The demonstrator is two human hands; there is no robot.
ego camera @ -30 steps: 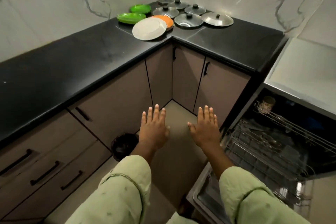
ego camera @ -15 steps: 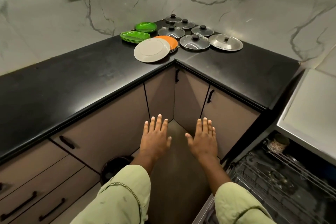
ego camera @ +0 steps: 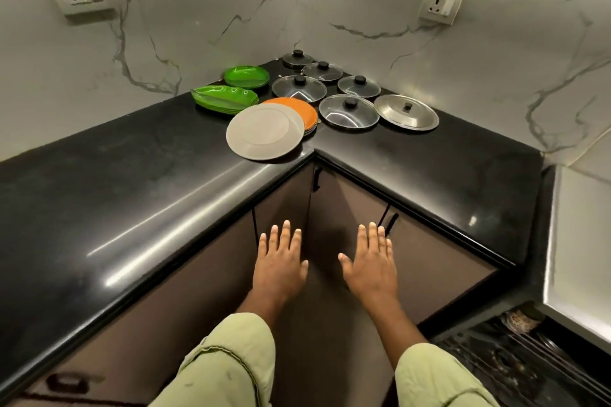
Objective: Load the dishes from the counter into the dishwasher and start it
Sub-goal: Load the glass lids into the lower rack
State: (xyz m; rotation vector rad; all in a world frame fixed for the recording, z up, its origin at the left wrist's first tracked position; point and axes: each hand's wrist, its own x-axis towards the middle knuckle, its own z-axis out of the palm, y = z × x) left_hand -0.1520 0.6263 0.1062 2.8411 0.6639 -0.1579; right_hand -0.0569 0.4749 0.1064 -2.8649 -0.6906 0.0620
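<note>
Black stone counter (ego camera: 132,195) is wrapping the kitchen corner, carrying the dishes at its far angle against the marble wall. The dishwasher (ego camera: 582,241) is standing open at lower right, its wire rack (ego camera: 529,360) showing. A person's left hand (ego camera: 279,266) and right hand (ego camera: 372,266) are hovering side by side, palms down, before the brown cabinet doors (ego camera: 429,261), fingers straight and spread, holding nothing. A grey plate (ego camera: 264,132) is overlapping a stack of orange plates (ego camera: 297,107); leaf-shaped green plates (ego camera: 224,99) and round green plates (ego camera: 246,76) are sitting behind. Five glass lids (ego camera: 348,111) and a steel lid (ego camera: 406,112) are resting to their right.
</note>
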